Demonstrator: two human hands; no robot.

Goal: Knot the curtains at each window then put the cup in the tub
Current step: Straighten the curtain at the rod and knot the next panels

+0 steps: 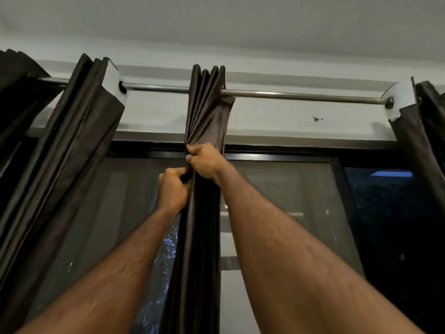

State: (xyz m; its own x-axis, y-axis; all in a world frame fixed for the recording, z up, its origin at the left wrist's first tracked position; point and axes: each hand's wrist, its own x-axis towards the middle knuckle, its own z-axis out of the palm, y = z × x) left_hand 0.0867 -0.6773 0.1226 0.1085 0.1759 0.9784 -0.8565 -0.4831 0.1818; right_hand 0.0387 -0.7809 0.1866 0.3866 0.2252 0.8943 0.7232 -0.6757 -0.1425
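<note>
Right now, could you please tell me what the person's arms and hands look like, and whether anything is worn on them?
Both forearms are bare up to the frame's lower edge: no sleeves show. The left hand and the right hand wear no gloves, and I see no watch, bracelet or band at either wrist. The parts of the fingers that show carry no ring. Fine hair covers both forearms. No markings show.

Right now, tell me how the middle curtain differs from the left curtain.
The middle curtain is gathered into a tight narrow bundle; the left curtain hangs in looser, wider folds. The middle curtain is gripped by the left hand and the right hand; nothing touches the left curtain. The middle curtain hangs mid-span on the rod; the left curtain hangs beside a bracket. Both are dark brown and unknotted.
</note>
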